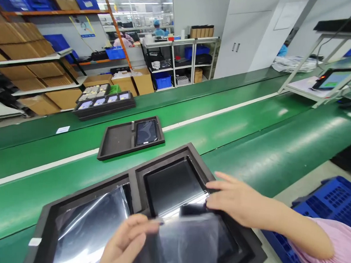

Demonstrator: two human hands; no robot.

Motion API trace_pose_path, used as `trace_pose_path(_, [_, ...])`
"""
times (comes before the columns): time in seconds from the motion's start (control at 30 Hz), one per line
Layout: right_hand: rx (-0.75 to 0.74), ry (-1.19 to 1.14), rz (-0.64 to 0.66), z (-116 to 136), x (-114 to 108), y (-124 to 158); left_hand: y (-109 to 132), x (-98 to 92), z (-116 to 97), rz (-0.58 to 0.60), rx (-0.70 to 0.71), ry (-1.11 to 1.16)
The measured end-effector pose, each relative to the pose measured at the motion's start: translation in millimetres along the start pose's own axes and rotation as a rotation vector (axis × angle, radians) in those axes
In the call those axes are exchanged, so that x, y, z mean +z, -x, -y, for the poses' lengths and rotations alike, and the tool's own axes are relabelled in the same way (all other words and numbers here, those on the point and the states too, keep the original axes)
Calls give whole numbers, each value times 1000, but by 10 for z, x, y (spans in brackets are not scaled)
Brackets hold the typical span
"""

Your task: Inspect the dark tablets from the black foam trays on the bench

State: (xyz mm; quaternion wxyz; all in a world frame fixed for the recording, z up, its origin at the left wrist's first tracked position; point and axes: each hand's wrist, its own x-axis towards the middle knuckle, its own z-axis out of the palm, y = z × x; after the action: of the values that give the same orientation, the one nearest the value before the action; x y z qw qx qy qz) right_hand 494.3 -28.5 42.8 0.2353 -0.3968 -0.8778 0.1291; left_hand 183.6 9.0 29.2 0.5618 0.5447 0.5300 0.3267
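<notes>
A black foam tray (pixel 165 158) with two pockets lies on the green conveyor belt (pixel 250 142) right in front of me. Its left pocket holds a tablet under shiny film (pixel 87 220). In the right pocket lies a dark tablet (pixel 173 185). My left hand (pixel 127 242) pinches the edge of a clear plastic film (pixel 188 240) held over the right pocket's near part. My right hand (pixel 236 200) has its fingers spread and rests on the tablet's right edge, beside the film.
Farther along the belt sits a second black tray (pixel 117 142) with one tablet (pixel 146 132) in its right pocket. A third tray (pixel 104 103) carries several small devices. A blue crate (pixel 332 200) stands at my right. Shelves with cartons line the far side.
</notes>
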Motion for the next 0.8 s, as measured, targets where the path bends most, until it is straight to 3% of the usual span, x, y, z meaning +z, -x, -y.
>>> trace_pose_path(0.07, [-63,-12,147,-36,99,23,-143,-33,19,-13,49,-84])
trace_pose_path(0.13, [-98,-6,200,-12,154,22,-269,-28,48,-26,193,-296])
trace_pose_path(0.23, [-127,154,114,6,155,-41,-366,15,38,-91,430,-814])
trace_pose_path(0.3, [-171,261,31,-43,147,-132,-387,30,-22,-74,545,-1160])
trace_pose_path(0.4, [-168,231,-56,-194,175,-358,-423,-8,-128,-44,749,-1441])
trace_pose_path(0.5, [41,-26,-160,-364,208,-645,-504,-110,-142,-25,861,-1425])
trace_pose_path(0.63, [398,-299,-362,-441,154,-878,-617,-258,-22,61,795,-1168])
trace_pose_path(0.7, [413,-352,-365,-377,102,-864,-661,-310,35,98,736,-1065])
trace_pose_path(0.8, [387,-491,-247,-228,22,-705,-701,-340,64,145,704,-1030])
